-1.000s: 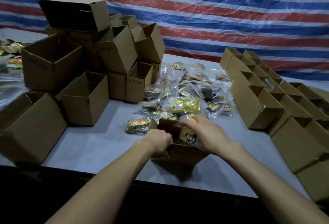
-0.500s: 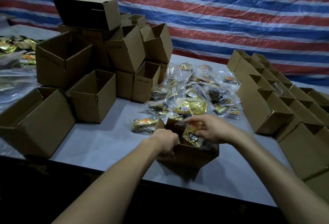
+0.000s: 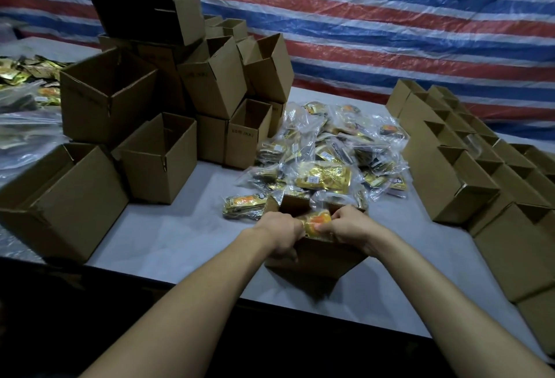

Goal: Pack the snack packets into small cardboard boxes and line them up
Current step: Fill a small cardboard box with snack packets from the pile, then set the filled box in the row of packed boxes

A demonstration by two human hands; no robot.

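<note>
The fingers [image 3: 326, 226] of the right hand [image 3: 351, 229] are curled tight on a glossy orange-and-gold snack packet [image 3: 315, 223], pinching its right end. The fingers of the left hand [image 3: 282, 235] are curled over the near left rim of the small brown cardboard box [image 3: 315, 257], and its thumb lies against the packet's other end.

Half a second ago the right hand held this packet higher, above the opening, with the two hands further apart. Now the hands have closed together at the mouth and the packet sits partly below the rim. That looks like the last push of loading this box. How many packets already lie under it cannot be told.

Just beyond the fingers lies the loose heap of clear-wrapped snack packets [image 3: 324, 152], touching the box's far side. A single gold packet [image 3: 243, 205] lies just to the left of the fingers.

Further left, an untidy stack of empty open cardboard boxes [image 3: 168, 92] waits. To the right of the fingers, well apart, stand the lined-up rows of cardboard boxes [image 3: 450, 179], where this one probably goes next.

All of it rests on the grey table [image 3: 180, 236], and a red, white and blue striped tarpaulin [image 3: 420, 32] hangs behind.
</note>
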